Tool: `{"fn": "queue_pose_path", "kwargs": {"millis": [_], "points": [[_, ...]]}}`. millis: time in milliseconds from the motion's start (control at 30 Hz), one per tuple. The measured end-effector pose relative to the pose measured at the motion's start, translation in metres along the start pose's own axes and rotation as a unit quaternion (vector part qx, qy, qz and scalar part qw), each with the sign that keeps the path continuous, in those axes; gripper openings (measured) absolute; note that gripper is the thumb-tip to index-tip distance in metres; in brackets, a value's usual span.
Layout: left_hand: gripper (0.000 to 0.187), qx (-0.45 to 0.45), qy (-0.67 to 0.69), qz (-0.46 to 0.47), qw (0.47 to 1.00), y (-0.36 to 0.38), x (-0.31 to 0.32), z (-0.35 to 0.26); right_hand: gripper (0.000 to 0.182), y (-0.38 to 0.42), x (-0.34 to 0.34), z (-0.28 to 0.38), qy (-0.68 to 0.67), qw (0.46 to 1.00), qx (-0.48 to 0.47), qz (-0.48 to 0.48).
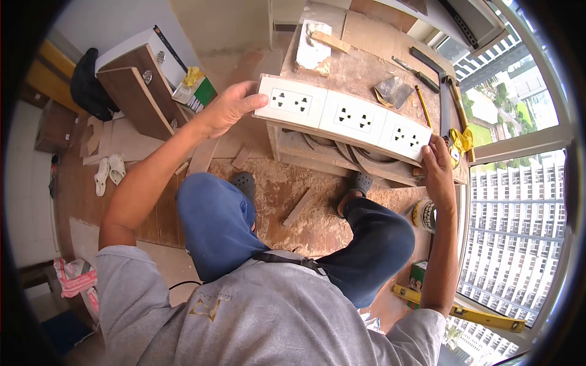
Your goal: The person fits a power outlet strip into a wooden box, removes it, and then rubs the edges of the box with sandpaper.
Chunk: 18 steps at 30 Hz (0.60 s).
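Note:
A long white power outlet strip (pixel 351 117) with three double-socket panels is held up in front of me, its socket face toward the camera. My left hand (pixel 235 105) grips its left end, thumb on the face and fingers behind. At the other end my right hand (pixel 437 160) pinches the lower right corner, thumb on the face; its other fingers are partly hidden. The strip is tilted, lower on the right, and covers part of the front edge of a dusty wooden workbench (pixel 366 64).
On the bench lie a white board piece (pixel 314 52), a dark sanding sheet (pixel 394 91), a pencil (pixel 423 107) and a hammer (pixel 458 113). A yellow spirit level (pixel 464 313) rests by the window. Wood scraps (pixel 298 206) and white clogs (pixel 110 174) are on the floor.

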<state>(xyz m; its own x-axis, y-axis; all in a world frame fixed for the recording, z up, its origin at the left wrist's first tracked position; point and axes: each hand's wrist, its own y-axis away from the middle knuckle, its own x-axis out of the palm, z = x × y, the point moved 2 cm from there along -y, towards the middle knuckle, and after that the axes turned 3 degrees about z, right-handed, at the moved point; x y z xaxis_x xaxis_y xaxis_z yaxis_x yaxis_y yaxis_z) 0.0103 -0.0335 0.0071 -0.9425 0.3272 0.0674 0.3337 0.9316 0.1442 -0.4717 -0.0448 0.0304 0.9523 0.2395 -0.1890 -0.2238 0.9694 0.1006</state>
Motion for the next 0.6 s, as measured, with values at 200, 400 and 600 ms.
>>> {"fn": "queue_pose_path", "kwargs": {"millis": [200, 400, 600], "points": [[0.065, -0.029, 0.011, -0.016, 0.999, 0.003, 0.008, -0.011, 0.034, -0.003, 0.000, -0.003, 0.009, 1.000, -0.009, -0.007], [0.067, -0.103, 0.019, -0.002, 0.995, -0.010, -0.004, -0.014, 0.038, -0.016, 0.003, 0.005, 0.081, 0.996, -0.015, -0.035], [0.066, -0.127, 0.024, 0.026, 0.991, -0.018, -0.007, -0.017, 0.039, -0.027, -0.005, -0.001, 0.086, 0.995, 0.027, -0.046]]}}
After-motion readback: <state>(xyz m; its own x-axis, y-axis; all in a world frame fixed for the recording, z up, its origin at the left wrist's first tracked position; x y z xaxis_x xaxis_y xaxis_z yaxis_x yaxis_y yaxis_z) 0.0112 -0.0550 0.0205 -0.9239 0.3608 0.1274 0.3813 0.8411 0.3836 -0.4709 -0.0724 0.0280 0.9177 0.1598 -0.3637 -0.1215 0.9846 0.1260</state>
